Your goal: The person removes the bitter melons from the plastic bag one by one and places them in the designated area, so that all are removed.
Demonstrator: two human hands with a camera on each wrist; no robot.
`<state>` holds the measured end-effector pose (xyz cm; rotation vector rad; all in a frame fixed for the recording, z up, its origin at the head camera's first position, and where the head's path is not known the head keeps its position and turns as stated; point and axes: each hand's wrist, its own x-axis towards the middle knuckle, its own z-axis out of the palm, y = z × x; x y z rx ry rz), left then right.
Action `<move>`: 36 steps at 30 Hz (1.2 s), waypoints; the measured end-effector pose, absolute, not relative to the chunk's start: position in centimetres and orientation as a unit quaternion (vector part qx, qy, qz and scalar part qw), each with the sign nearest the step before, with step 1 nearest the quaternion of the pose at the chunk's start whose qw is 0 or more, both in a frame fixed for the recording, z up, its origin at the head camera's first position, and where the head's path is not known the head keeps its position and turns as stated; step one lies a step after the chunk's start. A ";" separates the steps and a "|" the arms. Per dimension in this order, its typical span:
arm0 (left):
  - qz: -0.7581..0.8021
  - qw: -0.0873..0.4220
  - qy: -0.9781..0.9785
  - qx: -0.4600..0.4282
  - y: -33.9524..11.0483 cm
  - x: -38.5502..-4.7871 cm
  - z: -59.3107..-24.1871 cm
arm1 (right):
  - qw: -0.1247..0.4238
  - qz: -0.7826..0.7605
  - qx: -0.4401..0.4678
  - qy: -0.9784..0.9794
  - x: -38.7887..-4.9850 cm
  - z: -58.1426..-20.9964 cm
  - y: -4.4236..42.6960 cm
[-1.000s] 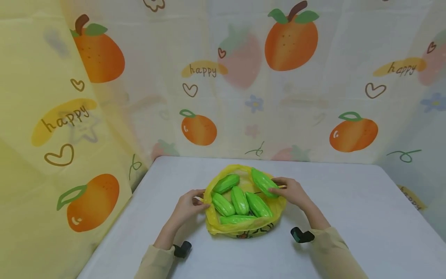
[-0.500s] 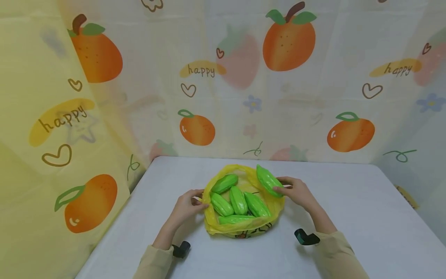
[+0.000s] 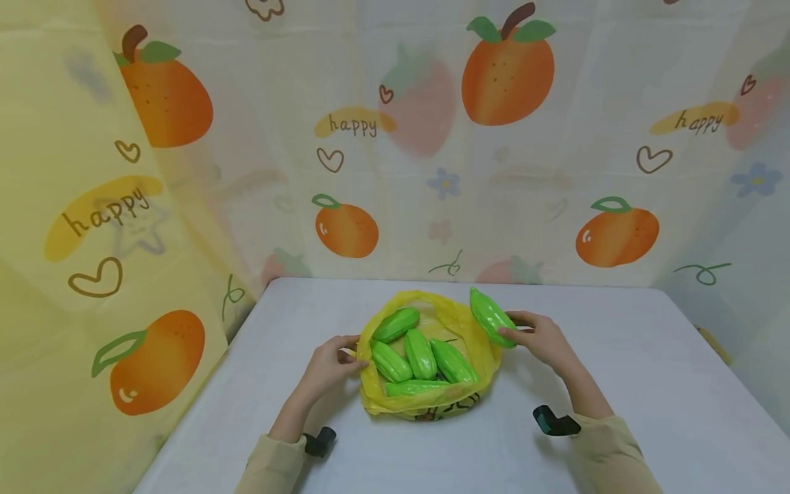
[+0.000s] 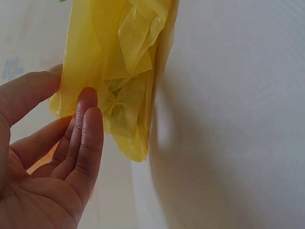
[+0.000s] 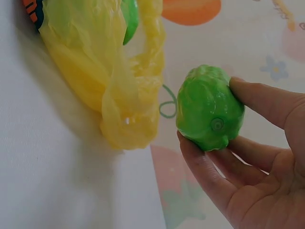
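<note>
Right wrist: green gourd (image 5: 208,107) between fingertips (image 5: 242,92) of the right hand (image 5: 269,186)

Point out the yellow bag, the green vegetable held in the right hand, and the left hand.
Yellow bag (image 3: 443,317), head view: inside of its far wall.
Held green vegetable (image 3: 490,316), head view: middle of its side.
Left hand (image 3: 331,363), head view: back of the hand.

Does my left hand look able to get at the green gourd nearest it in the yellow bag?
Probably, after letting go: your left hand grips the yellow bag, whose side blocks that green gourd, though the bag is open on top.
</note>
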<state>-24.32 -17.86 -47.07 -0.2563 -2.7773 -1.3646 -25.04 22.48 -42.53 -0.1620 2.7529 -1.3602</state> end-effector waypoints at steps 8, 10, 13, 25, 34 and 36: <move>-0.441 0.022 -0.893 -0.081 -17.8 -24.3 -47.1 | 0.033 -0.441 -0.035 0.896 -24.7 -42.4 23.7; -0.439 0.022 -0.894 -0.081 -17.8 -24.3 -47.2 | 0.034 -0.440 -0.028 0.897 -24.6 -42.4 23.9; -0.434 0.025 -0.896 -0.085 -17.8 -24.3 -47.2 | 0.036 -0.444 -0.018 0.895 -24.5 -42.4 24.2; -0.447 0.012 -0.891 -0.078 -17.7 -24.3 -47.0 | 0.039 -0.441 0.020 0.896 -23.9 -42.8 25.7; -0.445 0.013 -0.892 -0.081 -17.7 -24.3 -47.0 | 0.052 -0.457 0.051 0.886 -23.5 -43.0 26.4; -0.445 0.014 -0.892 -0.085 -17.7 -24.3 -47.0 | 0.053 -0.458 0.056 0.886 -23.4 -43.1 26.6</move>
